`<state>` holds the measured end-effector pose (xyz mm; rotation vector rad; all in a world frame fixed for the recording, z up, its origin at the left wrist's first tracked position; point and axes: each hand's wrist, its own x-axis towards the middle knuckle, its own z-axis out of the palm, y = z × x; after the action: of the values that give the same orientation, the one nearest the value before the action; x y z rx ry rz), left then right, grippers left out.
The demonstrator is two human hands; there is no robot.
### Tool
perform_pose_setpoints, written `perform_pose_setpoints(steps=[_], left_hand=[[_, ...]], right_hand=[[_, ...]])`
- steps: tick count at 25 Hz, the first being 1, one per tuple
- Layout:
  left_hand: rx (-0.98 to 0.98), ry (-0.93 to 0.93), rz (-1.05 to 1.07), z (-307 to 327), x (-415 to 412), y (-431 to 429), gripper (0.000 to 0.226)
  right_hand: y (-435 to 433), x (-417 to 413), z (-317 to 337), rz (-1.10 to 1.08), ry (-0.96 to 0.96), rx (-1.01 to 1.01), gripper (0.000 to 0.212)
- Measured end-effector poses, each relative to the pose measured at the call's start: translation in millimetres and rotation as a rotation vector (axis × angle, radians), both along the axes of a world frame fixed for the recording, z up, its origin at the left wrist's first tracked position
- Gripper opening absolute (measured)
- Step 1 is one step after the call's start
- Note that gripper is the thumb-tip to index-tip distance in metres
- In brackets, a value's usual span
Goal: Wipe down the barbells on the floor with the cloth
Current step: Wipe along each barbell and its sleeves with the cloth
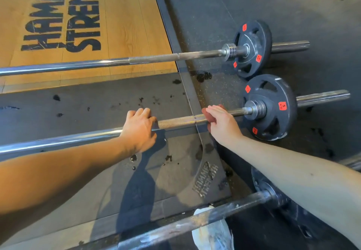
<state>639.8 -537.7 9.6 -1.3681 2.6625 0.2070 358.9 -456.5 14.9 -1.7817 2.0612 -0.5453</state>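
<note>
Three barbells lie side by side on the floor. My left hand grips the shaft of the middle barbell, fingers curled over it. To its right, my right hand holds a reddish cloth wrapped against the same shaft, a short way from the collar and the black plate. The far barbell crosses the wooden platform and carries its own black plate. The near barbell runs under my right forearm; its shaft has whitish smears.
The wooden platform with black lettering fills the upper left. Dark rubber matting with black spots lies under the middle bar. My white shoe stands beneath the near bar. The near bar's plate is partly hidden by my arm.
</note>
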Motion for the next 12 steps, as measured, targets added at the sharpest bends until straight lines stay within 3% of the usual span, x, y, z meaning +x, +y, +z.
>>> perform_pose_setpoints(steps=[5,12], left_hand=[[0.006,0.026,-0.07,-2,10,18,0.043],[-0.068,0.114,-0.132,-15,18,42,0.037]], right_hand=[[18,2,-1,-0.016,-0.007,0.1,0.036],[47,11,-3,-0.068,-0.008,0.075,0.039]])
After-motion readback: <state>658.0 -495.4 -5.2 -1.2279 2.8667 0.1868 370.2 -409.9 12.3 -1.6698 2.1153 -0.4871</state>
